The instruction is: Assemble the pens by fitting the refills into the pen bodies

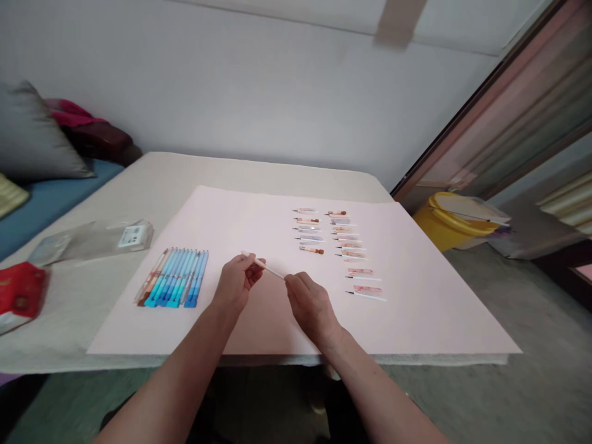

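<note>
Over the middle of the pink sheet, my left hand is closed round a pale pen barrel. My right hand pinches the end of a thin white pen refill that lines up with the barrel; whether it sits inside is too small to tell. To the left lies a close row of blue pens, with a few brown and clear ones at its left end. Right of my hands, dark-tipped white refills lie beside small pinkish clear pen parts in two columns.
The pink sheet covers much of a cream-topped table. A clear plastic package and a red packet lie at the left. On the floor to the right stands a yellow bucket. A wall rises behind the table.
</note>
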Demonstrator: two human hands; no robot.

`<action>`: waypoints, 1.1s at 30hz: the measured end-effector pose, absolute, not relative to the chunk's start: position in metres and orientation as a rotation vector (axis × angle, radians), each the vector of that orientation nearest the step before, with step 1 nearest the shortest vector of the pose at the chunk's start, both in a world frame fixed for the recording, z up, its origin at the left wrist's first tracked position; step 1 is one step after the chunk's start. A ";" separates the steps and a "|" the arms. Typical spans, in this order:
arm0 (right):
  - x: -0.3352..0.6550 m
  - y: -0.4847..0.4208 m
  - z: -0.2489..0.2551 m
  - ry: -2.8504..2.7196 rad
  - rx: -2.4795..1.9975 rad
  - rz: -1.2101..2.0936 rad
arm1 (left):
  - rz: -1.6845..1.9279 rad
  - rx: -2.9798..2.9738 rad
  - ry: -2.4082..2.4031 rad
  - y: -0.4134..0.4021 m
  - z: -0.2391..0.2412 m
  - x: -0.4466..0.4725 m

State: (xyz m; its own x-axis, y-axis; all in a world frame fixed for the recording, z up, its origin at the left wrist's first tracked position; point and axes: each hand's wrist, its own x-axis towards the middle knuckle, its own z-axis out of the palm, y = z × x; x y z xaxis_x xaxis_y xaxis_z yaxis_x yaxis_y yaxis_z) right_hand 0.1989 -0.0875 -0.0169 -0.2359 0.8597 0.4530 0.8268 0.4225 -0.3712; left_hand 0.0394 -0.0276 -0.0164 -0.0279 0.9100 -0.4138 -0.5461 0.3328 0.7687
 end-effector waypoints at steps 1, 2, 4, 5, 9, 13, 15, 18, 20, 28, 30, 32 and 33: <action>0.198 -0.088 -0.017 -2.081 -1.418 0.082 | 1.216 0.446 1.052 -0.029 -0.016 0.040; 0.198 -0.088 -0.017 -2.082 -1.418 0.095 | 1.204 0.451 1.046 -0.030 -0.016 0.042; 0.197 -0.087 -0.018 -2.074 -1.418 0.123 | 1.174 0.450 1.032 -0.033 -0.016 0.045; 0.197 -0.087 -0.018 -2.066 -1.415 0.139 | 1.160 0.446 1.026 -0.035 -0.016 0.047; 0.195 -0.085 -0.021 -2.008 -1.380 0.202 | 1.101 0.447 0.979 -0.044 -0.017 0.057; 0.195 -0.083 -0.024 -1.884 -1.367 0.313 | 1.091 0.482 0.909 -0.051 -0.019 0.064; 0.195 -0.082 -0.024 -1.786 -1.390 0.440 | 1.101 0.497 0.900 -0.052 -0.019 0.065; 0.194 -0.080 -0.022 -1.611 -1.440 0.687 | 1.106 0.521 0.899 -0.052 -0.018 0.064; 0.194 -0.080 -0.021 -1.511 -1.438 0.827 | 1.100 0.543 0.901 -0.051 -0.018 0.064; 0.193 -0.078 -0.021 -1.314 -1.367 1.037 | 1.083 0.568 0.910 -0.053 -0.023 0.065; 0.194 -0.077 -0.021 -1.273 -1.336 1.089 | 1.080 0.568 0.894 -0.052 -0.022 0.064; 0.194 -0.077 -0.020 -1.259 -1.288 1.144 | 1.072 0.564 0.872 -0.051 -0.021 0.062; 0.195 -0.076 -0.019 -1.258 -1.258 1.169 | 1.064 0.559 0.859 -0.050 -0.020 0.061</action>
State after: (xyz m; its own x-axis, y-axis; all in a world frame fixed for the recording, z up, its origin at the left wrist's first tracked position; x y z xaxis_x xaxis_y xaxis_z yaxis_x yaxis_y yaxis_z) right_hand 0.1951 -0.0762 -0.0193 0.0050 1.0000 0.0051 0.0684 0.0048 -0.9976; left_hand 0.0611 -0.0503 -0.0201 0.2227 0.9168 -0.3316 -0.5175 0.3994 0.7568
